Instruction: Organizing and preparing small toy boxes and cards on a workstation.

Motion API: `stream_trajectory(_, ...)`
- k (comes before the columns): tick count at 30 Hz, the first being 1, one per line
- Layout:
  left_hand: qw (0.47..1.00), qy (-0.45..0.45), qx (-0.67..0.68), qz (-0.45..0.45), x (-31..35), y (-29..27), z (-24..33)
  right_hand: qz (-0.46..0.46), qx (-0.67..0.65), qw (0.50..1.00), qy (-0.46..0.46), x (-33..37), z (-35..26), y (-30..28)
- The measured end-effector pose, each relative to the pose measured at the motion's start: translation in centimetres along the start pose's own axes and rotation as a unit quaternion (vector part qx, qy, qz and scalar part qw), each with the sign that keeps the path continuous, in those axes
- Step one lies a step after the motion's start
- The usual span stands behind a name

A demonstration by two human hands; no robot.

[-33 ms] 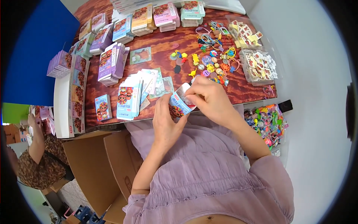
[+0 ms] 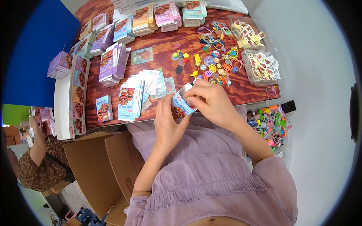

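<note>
Left hand [image 2: 168, 128] round blue box [image 2: 181, 108] — right hand [image 2: 212, 101] pinched at its mouth — hold unclear

Beyond the box [image 2: 182, 106] trinkets [image 2: 212, 69] lie on the table [image 2: 166, 43] — cards [image 2: 151, 80] left, tubs [image 2: 260, 81] right.
</note>
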State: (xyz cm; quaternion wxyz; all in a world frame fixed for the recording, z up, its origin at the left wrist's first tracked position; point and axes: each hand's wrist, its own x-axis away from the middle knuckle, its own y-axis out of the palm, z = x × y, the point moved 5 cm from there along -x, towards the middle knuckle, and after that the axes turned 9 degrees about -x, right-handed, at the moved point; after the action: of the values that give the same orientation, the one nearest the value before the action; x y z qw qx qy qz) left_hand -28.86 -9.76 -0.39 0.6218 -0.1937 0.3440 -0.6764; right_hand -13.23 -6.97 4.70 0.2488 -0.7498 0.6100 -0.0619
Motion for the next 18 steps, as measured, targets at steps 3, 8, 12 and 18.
stream_trajectory(3,0.999,0.024,-0.022,0.014,-0.1,0.0,0.2,0.003,0.035,0.999,0.036,0.0,-0.6,0.5)
stream_trajectory(8,0.998,0.031,-0.039,0.029,0.1,-0.1,-0.3,0.046,0.072,0.995,-0.059,0.6,-0.9,0.2)
stream_trajectory(12,0.995,-0.044,0.065,0.055,0.7,-0.1,-1.0,0.094,-0.006,0.992,-0.078,1.6,-0.6,0.0)
stream_trajectory(18,0.994,-0.032,0.09,0.048,0.8,-0.1,-0.8,0.071,-0.288,0.948,0.116,3.3,3.1,3.1)
